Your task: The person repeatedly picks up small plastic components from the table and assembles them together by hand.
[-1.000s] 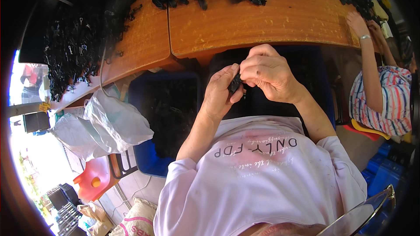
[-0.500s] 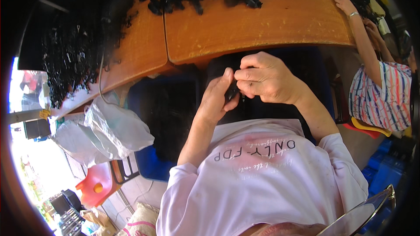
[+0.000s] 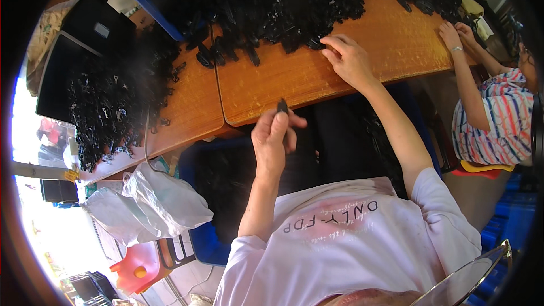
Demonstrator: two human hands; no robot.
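Observation:
My left hand (image 3: 273, 139), below the table's front edge, pinches a small black plastic piece (image 3: 282, 106) that sticks up past the thumb. My right hand (image 3: 348, 62) is stretched out over the table, thumb and fingers apart, its fingertips at the near edge of a big heap of long black plastic pieces (image 3: 283, 8). Whether it touches one of them I cannot tell. Another heap, of smaller black parts with bits of metal (image 3: 110, 96), covers the left part of the table.
The wooden table (image 3: 277, 85) has a seam. Blue bins stand on it (image 3: 144, 3) and below it (image 3: 207, 246). White plastic bags (image 3: 164, 198) hang at the left, above a pink stool (image 3: 139, 266). At the right, a person in a striped top (image 3: 496, 119) handles black pieces.
My hands have come apart. The right one has moved forward to the heap, while the left keeps a black piece. The view has shifted, showing more of the table.

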